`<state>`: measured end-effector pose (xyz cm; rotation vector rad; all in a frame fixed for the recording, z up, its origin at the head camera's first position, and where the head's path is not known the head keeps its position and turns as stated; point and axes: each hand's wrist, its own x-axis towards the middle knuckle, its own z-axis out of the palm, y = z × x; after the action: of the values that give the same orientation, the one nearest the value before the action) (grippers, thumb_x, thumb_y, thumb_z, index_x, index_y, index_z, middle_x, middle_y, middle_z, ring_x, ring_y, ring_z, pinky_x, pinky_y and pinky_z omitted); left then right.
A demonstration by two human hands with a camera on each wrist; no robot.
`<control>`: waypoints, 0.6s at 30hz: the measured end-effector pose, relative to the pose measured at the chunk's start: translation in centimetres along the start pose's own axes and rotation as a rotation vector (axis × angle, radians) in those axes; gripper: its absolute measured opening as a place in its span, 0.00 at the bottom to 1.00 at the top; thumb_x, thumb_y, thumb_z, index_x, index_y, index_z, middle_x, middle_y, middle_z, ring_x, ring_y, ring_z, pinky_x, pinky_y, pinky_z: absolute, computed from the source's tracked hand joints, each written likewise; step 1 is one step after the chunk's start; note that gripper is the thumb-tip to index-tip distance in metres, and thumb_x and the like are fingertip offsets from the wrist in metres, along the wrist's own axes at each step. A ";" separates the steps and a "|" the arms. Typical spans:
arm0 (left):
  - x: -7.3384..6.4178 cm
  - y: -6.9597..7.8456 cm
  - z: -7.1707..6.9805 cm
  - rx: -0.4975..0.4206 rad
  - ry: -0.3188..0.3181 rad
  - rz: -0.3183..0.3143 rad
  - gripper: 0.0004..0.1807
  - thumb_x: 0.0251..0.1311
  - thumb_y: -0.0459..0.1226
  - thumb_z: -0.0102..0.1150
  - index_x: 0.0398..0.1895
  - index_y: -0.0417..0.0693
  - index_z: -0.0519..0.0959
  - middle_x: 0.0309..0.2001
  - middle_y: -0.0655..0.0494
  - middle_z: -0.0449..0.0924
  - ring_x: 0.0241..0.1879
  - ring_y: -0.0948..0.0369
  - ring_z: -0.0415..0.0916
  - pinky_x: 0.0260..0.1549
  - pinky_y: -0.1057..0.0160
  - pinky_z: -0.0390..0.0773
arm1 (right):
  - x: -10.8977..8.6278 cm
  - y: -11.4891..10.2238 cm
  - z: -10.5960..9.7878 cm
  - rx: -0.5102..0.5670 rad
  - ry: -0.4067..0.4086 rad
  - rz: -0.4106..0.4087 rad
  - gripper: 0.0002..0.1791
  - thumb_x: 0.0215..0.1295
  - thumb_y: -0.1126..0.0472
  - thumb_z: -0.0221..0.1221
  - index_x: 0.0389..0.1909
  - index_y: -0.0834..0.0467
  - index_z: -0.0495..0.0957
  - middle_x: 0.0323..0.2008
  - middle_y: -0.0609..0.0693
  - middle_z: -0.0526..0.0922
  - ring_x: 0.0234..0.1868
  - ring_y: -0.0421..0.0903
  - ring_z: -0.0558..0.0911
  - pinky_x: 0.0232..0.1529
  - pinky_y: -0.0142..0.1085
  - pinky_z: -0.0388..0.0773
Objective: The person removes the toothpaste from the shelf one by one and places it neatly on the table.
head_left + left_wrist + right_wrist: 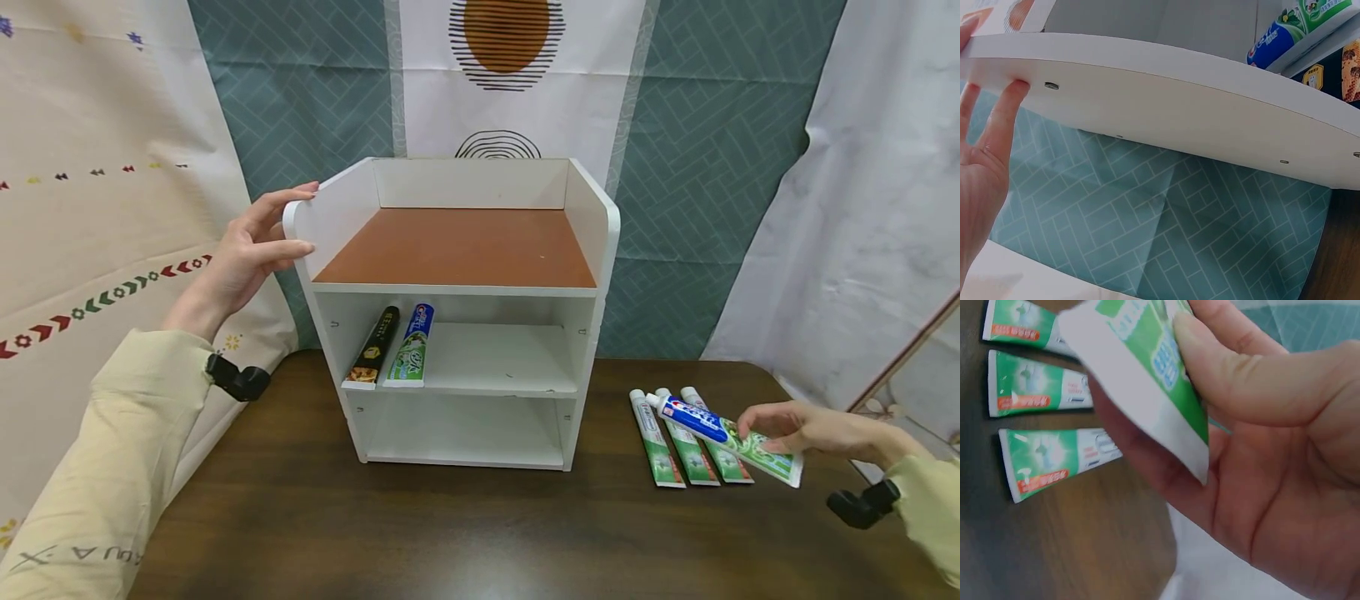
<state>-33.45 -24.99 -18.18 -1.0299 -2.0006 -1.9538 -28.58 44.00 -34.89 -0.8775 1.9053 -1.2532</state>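
My right hand (795, 433) pinches a blue-and-green toothpaste tube (697, 419) near its flat end, its white cap pointing left. Thumb and fingers press on opposite faces of this tube (1154, 369). It overlaps several green-and-white toothpaste tubes (660, 450) lying side by side on the table. At the left, my left hand (251, 246) grips the upper side panel of a white shelf unit (465, 290), with fingertips against the panel's outer face (1147, 106). On the middle shelf lie a black toothpaste tube (372, 350) and, beside it, another blue-and-green toothpaste tube (411, 346).
The shelf unit has a brown top board (457, 246) and a lower compartment (465, 429). It stands on a dark wooden table (450, 533), against a teal patterned cloth (697, 167). Pale cloths hang at both sides. A thin brown rod (903, 350) slants at the right edge.
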 end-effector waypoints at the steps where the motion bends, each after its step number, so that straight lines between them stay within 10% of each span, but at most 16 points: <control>1: 0.0 0.0 0.0 0.000 0.000 0.001 0.30 0.54 0.19 0.51 0.60 0.49 0.68 0.67 0.55 0.52 0.56 0.50 0.58 0.38 0.64 0.73 | -0.2 0.3 0.0 0.027 0.021 0.007 0.14 0.66 0.76 0.40 0.52 0.69 0.63 0.49 0.53 0.71 0.40 0.46 0.75 0.35 0.40 0.75; 18: -0.2 0.0 0.0 -0.007 0.005 -0.001 0.29 0.53 0.19 0.51 0.59 0.49 0.69 0.66 0.55 0.53 0.56 0.50 0.59 0.38 0.64 0.73 | -1.3 5.0 0.7 -0.046 0.495 0.094 0.19 0.64 0.70 0.50 0.56 0.66 0.67 0.50 0.43 0.70 0.42 0.42 0.75 0.37 0.43 0.75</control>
<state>-33.29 -25.09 -18.29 -1.0252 -1.9939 -1.9628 -28.15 46.32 -39.50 -0.5198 2.3335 -1.4711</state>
